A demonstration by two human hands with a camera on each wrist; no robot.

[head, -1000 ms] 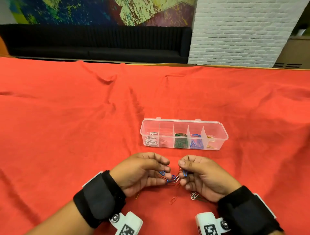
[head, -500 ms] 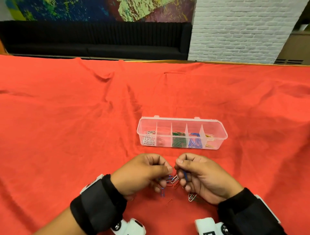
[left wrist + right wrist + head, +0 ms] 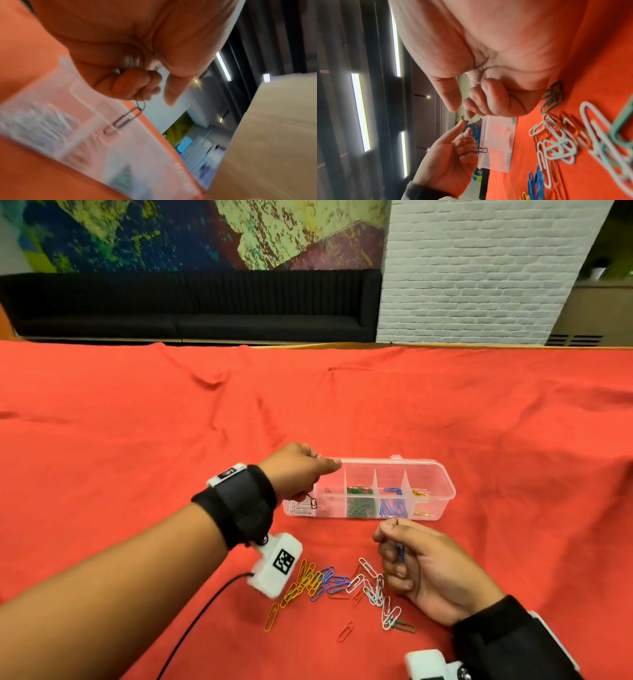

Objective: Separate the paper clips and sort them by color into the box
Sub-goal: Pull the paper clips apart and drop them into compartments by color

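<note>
The clear compartment box lies open on the red cloth, with white, red, green, blue and yellow clips in separate sections. My left hand hovers over the box's left end and pinches a dark-looking paper clip that dangles near the first divider. This paper clip hangs from my curled fingers, and its colour is unclear. My right hand rests just in front of the box and grips a blue paper clip. A tangled pile of mixed clips lies on the cloth between my arms.
A red cloth covers the whole table, with wrinkles toward the back. Loose single clips, yellow and red, lie near the front. A black cable runs from my left wrist camera. A black sofa and a white brick pillar stand behind the table.
My hands have pulled apart. The left hand has moved up to the box's left end with one clip. The right hand has drawn back holding a blue clip. The pile is now uncovered.
</note>
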